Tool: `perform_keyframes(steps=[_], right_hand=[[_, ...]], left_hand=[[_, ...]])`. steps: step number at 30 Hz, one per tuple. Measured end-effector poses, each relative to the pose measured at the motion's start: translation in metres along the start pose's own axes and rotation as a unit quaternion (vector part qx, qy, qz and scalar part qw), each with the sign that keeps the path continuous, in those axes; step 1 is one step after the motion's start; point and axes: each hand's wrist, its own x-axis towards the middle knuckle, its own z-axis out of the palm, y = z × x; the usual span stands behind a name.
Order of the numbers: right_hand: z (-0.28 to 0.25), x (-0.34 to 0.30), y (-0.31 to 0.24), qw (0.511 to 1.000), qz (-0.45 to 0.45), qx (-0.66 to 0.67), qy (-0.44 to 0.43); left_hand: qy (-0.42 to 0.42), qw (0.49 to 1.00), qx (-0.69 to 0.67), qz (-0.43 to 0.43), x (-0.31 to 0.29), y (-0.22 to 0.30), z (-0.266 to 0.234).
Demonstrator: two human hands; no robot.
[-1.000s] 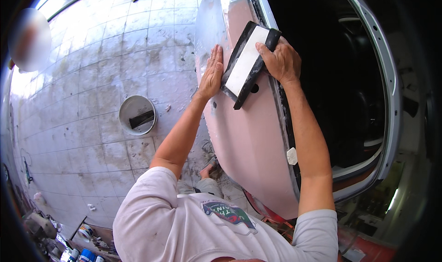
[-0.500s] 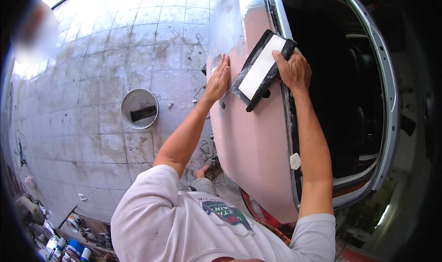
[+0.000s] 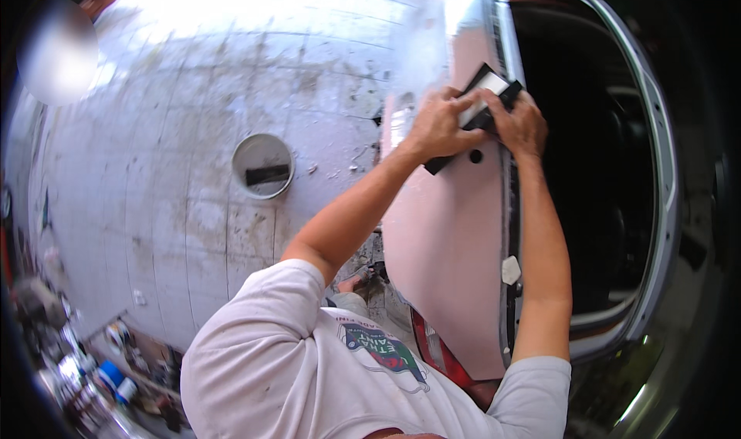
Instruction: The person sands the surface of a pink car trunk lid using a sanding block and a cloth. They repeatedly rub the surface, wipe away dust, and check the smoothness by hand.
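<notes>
A long sanding block (image 3: 492, 84), black with a white strip along its back, lies slantwise on a car's pinkish, primed body panel (image 3: 440, 246). My right hand (image 3: 522, 126) grips its far right end, beside the window opening. Across the block's middle and near part lies my left hand (image 3: 446, 126), fingers bent over it and thumb stretched toward my right hand. Both hands hide much of the block. Close to the right of the block's near end, a round dark hole (image 3: 475, 156) shows in the panel.
On the tiled floor to the left stands a round bucket (image 3: 240, 150) with a dark block (image 3: 267, 175) inside. A whitish piece (image 3: 512, 270) sits by the panel's right edge, next to the dark window opening (image 3: 575, 207). Cans and clutter (image 3: 116, 381) fill the lower left.
My left hand has moved right, off the bare panel and onto the sanding block. My right hand still holds the block. The whole view has shifted, with the car now farther right.
</notes>
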Motion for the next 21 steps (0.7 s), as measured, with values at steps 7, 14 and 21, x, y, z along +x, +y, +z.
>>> perform_keyframes(steps=[7, 14, 21], right_hand=[[-0.008, -0.006, 0.0, 0.999, -0.041, -0.032, -0.016], [0.008, 0.005, 0.008, 0.995, -0.064, -0.07, -0.015], [0.019, 0.014, 0.023, 0.992, -0.113, -0.048, -0.029]], left_hand=[[0.015, 0.993, 0.035, -0.112, -0.115, -0.098, -0.043], [-0.127, 0.844, 0.295, -0.431, -0.457, -0.162, -0.176], [0.032, 0.533, 0.227, -0.815, -0.757, 0.002, -0.19]])
